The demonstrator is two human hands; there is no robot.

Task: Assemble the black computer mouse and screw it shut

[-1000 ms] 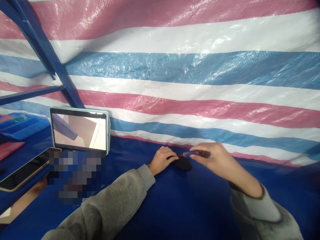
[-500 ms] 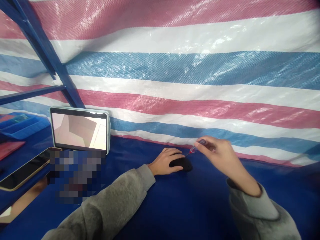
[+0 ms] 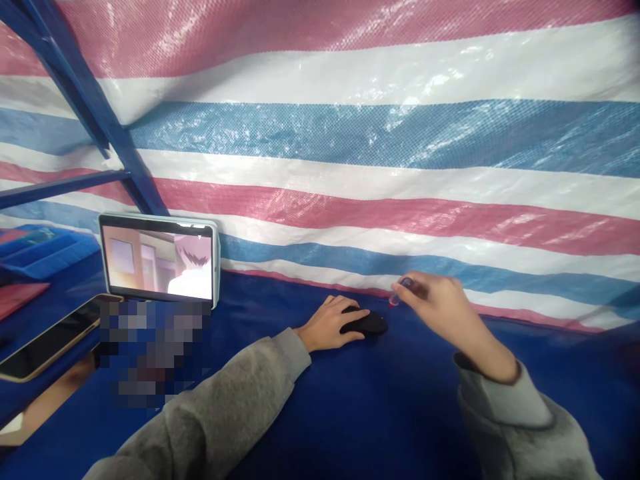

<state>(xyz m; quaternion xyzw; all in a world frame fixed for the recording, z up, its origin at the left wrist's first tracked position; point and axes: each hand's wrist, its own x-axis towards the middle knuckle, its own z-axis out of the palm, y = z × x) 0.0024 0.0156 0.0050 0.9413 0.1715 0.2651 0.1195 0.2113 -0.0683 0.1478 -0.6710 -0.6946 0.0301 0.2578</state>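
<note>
A black rounded object (image 3: 374, 321), shaped like a computer mouse, lies on the blue table (image 3: 380, 413). My left hand (image 3: 334, 324) grips its left end between thumb and fingers. To the right and a little above it, my right hand (image 3: 433, 297) is closed around a small screwdriver (image 3: 401, 291) with a clear and red handle. The handle points down and to the left, and its shaft is too faint to make out. A gap shows between the red end of the handle and the black object.
At the left a tablet (image 3: 160, 260) stands upright, showing a picture. Nearer lie a phone (image 3: 55, 340) and a blurred-out patch. A blue tray (image 3: 55, 257) and a red flat item (image 3: 20, 298) are at the far left. Striped sheeting (image 3: 350, 133) hangs behind the table.
My right hand has drawn the screwdriver slightly right, away from the black object, and tilted it more upright. The black object has turned a little under my left hand. The tablet's picture differs.
</note>
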